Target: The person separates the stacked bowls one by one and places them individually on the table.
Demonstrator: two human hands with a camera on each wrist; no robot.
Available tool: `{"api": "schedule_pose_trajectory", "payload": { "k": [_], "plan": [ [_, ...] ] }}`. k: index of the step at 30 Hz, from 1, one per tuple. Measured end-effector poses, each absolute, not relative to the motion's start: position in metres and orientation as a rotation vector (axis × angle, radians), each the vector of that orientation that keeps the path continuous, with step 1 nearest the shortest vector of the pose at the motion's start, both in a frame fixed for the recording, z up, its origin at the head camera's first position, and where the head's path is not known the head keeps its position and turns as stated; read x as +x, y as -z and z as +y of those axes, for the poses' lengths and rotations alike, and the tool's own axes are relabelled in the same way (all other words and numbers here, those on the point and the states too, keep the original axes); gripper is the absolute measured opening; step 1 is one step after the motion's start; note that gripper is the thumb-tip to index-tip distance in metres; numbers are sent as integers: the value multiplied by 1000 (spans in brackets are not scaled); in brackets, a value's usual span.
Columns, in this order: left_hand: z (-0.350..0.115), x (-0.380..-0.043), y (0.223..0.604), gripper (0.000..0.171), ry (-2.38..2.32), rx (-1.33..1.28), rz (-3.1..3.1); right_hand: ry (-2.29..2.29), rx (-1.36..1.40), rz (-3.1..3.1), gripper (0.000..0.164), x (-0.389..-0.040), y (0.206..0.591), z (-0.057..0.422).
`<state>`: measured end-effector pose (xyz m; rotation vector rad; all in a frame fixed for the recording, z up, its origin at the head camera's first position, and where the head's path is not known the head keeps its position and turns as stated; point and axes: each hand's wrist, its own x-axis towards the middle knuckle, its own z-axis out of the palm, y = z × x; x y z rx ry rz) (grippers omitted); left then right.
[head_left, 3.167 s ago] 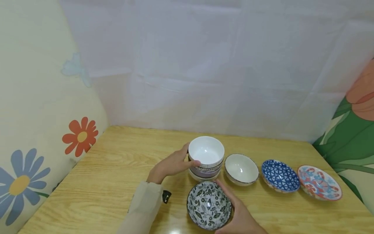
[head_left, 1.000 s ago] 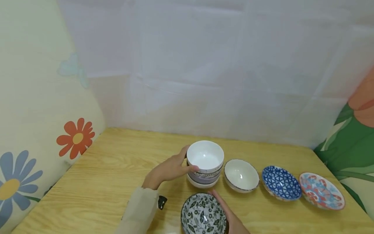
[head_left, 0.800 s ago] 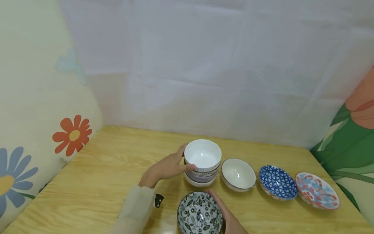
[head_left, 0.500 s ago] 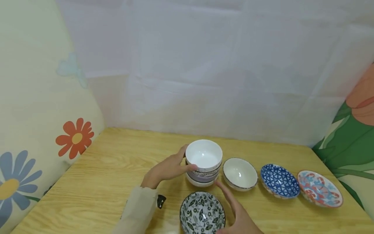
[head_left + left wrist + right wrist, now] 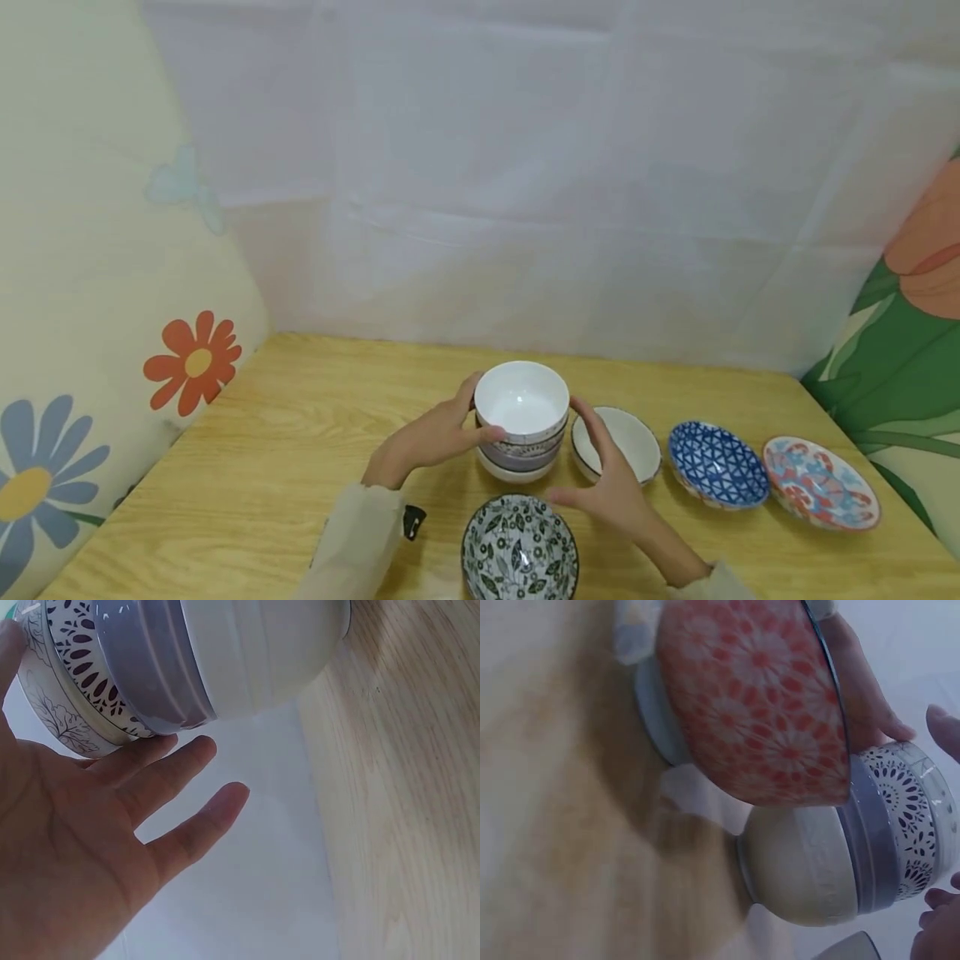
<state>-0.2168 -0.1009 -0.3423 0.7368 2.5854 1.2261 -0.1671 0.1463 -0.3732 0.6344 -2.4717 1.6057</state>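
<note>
Several bowls stand stacked near the table's middle: a white bowl [image 5: 522, 400] with leaf line drawing on top, a petal-patterned bowl [image 5: 907, 814], a lavender bowl [image 5: 154, 664] and a cream bowl [image 5: 802, 870] at the bottom. My left hand [image 5: 427, 437] holds the upper stack from the left, thumb in front and fingers behind; its last fingers spread free in the left wrist view. My right hand [image 5: 618, 492] is spread at the stack's right, fingertips close to the top rim; contact is unclear. Before it sits a bowl [image 5: 520, 550] with black leaf pattern inside and red flowers outside [image 5: 757, 697].
Right of the stack, partly behind my right hand, stands a cream bowl with a dark rim [image 5: 633, 442]. Beyond it are a blue lattice bowl [image 5: 718, 465] and a red-and-blue patterned bowl [image 5: 821, 483]. A small black object [image 5: 413, 522] shows beside the left sleeve.
My right hand has let go of the black-leaf bowl and moved up and forward to the stack's right side. The left hand stays on the stack.
</note>
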Motion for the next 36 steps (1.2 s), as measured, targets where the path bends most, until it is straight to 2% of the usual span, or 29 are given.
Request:
{"api": "schedule_pose_trajectory", "payload": {
  "k": [6,12,23,36],
  "plan": [
    [-103,-217,346,99,-1212,747,2596,-1599,576,-2533,101,-188,366,138],
    [-101,-216,351,96,-1204,741,2583,-1590,568,-2577,101,-199,362,137],
    [-102,-219,350,98,-1200,706,2570,-1657,642,-2610,110,-218,350,129],
    [-102,-218,348,97,-1194,733,2556,-1439,670,-2654,112,-223,350,125]
  ]
}}
